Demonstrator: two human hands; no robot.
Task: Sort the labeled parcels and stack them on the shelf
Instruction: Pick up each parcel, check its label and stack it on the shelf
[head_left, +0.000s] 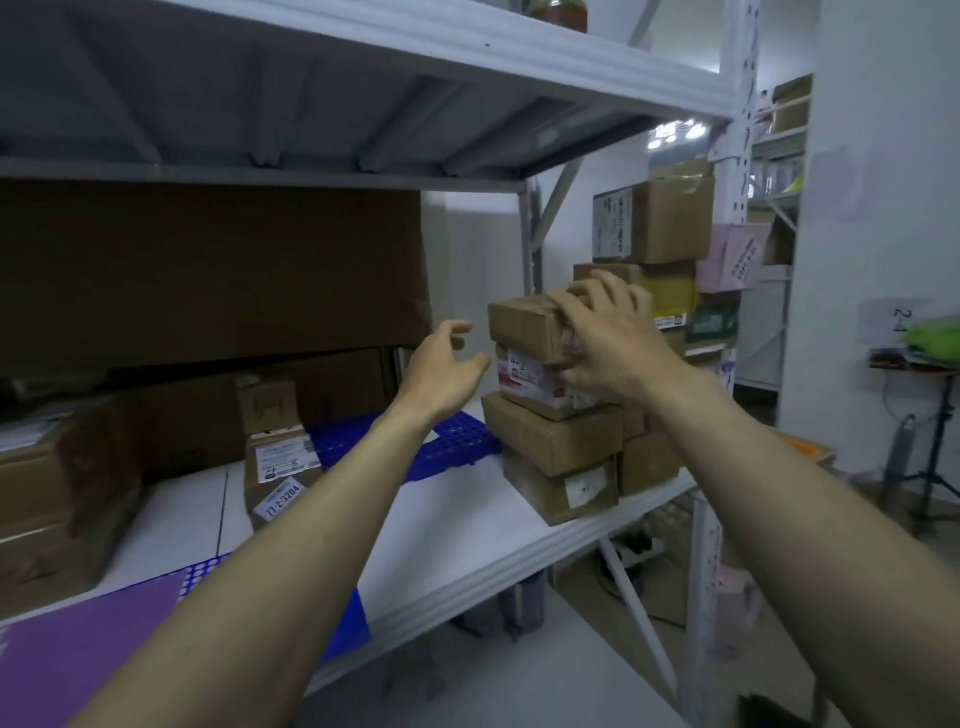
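A stack of small cardboard parcels stands at the right end of the white shelf board (467, 540). Its top parcel (524, 325) is plain brown, and my right hand (608, 343) grips its right end with curled fingers. Under it lies a parcel with a white and red label (524, 382), then two more brown parcels (556, 436). My left hand (441, 364) hovers just left of the stack with loosely bent fingers, touching nothing. Another labeled parcel (283, 462) stands further left on the shelf.
A large brown carton (208, 270) fills the shelf's back left. Blue plastic grid trays (457, 447) lie behind the stack. More boxes (660, 218) pile up behind on the right. A purple sheet (78, 654) lies at the near left. A tripod (935, 457) stands far right.
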